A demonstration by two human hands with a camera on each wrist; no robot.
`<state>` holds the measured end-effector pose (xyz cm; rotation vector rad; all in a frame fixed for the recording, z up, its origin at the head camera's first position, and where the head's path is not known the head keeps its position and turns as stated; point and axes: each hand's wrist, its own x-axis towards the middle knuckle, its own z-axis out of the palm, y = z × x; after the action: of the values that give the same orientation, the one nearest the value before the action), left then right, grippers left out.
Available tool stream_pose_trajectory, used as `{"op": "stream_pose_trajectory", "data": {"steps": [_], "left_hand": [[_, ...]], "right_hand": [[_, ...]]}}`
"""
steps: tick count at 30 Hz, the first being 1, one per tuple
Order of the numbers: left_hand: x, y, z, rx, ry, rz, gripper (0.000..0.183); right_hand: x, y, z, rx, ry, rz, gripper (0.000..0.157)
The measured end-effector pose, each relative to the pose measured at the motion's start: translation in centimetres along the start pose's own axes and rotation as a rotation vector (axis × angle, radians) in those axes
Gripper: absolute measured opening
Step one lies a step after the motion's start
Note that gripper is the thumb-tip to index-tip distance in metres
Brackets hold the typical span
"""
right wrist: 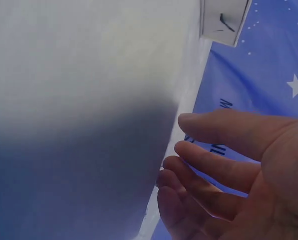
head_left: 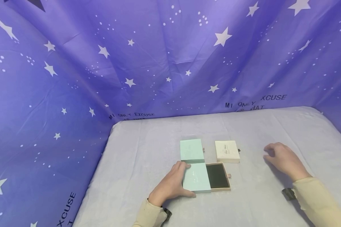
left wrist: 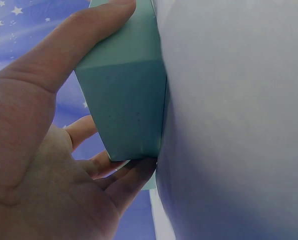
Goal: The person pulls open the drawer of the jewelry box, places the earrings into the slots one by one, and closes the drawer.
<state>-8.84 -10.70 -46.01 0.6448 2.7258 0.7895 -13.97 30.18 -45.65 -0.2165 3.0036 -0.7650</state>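
Observation:
A mint-green drawer box (head_left: 195,181) lies at the near middle of the table. Its tray (head_left: 218,176), dark inside with a tan rim and a small ribbon tab, is slid part way out to the right. My left hand (head_left: 172,183) grips the box's sleeve from the left, thumb on the near side and fingers on the far side. In the left wrist view the green box (left wrist: 124,110) sits between that thumb and fingers. My right hand (head_left: 285,159) is over the cloth at the right, fingers loosely bent, holding nothing.
Behind the gripped box lies a second mint-green box (head_left: 191,149), closed, with a ribbon tab. A cream box (head_left: 227,151) with dark lettering and a dark tab lies to its right. Pale cloth (head_left: 147,142) covers the table; a purple star-printed curtain (head_left: 164,63) hangs behind.

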Motion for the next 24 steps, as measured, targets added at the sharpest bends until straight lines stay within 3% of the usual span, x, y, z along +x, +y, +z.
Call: {"op": "stream_pose_trajectory", "data": {"steps": [12,24], "left_hand": [[0.1,-0.1,0.0,-0.004,-0.004,-0.007,0.094],[0.1,-0.1,0.0,0.0,0.002,-0.002,0.094]], "right_hand": [[0.4,0.8,-0.2,-0.011,0.044,0.0,0.034],[1.0,1.9,-0.1,-0.007,0.038,0.019,0.022]]}}
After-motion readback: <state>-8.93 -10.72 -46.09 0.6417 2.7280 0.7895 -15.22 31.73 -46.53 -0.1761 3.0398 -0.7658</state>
